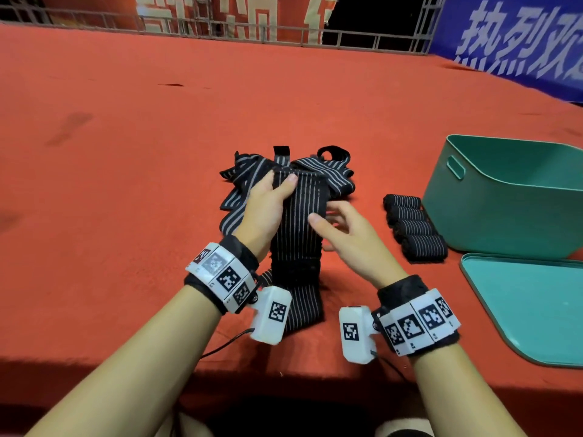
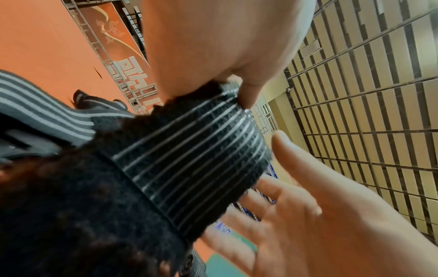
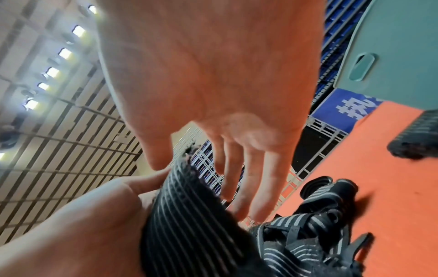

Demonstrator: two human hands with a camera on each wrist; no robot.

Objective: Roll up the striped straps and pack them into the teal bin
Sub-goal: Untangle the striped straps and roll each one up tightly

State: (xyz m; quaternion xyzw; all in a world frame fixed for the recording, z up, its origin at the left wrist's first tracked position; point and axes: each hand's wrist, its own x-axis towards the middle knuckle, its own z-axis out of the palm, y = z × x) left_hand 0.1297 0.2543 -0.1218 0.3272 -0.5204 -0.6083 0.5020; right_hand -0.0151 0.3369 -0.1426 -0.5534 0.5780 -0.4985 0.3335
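A black strap with thin white stripes (image 1: 298, 234) hangs lifted over the red table, its lower end trailing toward me. My left hand (image 1: 271, 200) pinches its top edge, thumb across the front, as the left wrist view shows on the strap (image 2: 189, 159). My right hand (image 1: 340, 228) hovers at the strap's right edge with relaxed, spread fingers (image 3: 239, 183), holding nothing. A loose pile of unrolled straps (image 1: 315, 171) lies behind the hands. Several rolled straps (image 1: 413, 227) lie in a row beside the teal bin (image 1: 492, 222), which stands at the right.
A teal lid (image 1: 530, 304) lies flat in front of the bin near the table's front edge. The red cloth (image 1: 126, 152) stretches bare to the left and far side. A metal railing and banners stand beyond the table.
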